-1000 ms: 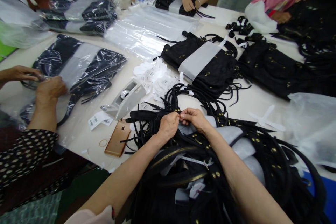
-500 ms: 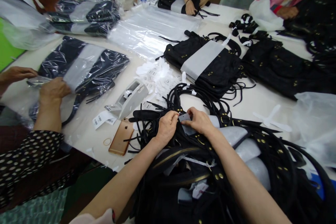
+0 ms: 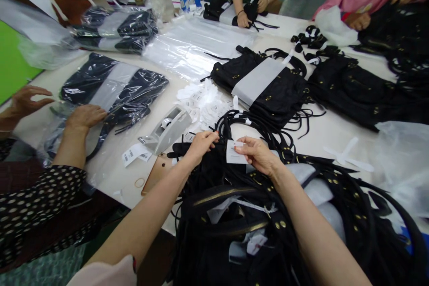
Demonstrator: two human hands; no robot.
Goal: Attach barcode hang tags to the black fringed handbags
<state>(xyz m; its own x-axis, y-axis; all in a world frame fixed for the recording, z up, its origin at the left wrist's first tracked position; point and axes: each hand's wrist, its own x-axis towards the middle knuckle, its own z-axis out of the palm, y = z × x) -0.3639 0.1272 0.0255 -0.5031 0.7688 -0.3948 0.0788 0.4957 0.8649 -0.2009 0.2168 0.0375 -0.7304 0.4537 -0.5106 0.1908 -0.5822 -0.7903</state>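
Closest to the camera I have a black bag (image 3: 204, 254) with its brass zipper (image 3: 219, 195) parted, both forearms reaching over it. The right hand (image 3: 258, 154) pinches a white tag (image 3: 232, 155) between thumb and fingers, above the black straps (image 3: 226, 125). The tag's free edge points toward the left hand (image 3: 201, 145), whose fingertips are drawn together just left of it and slightly farther off; the right is the nearer hand, already in contact. I read the tag as roughly square, but fingers cover one side, so no long axis is clear. I cannot tell whether the left fingertips hold anything, and the tag's print is too small for me. Beyond sit a phone (image 3: 154, 173), partly hidden by the left forearm, a grey tape dispenser (image 3: 171, 130), then a heap of white tags (image 3: 208, 107).
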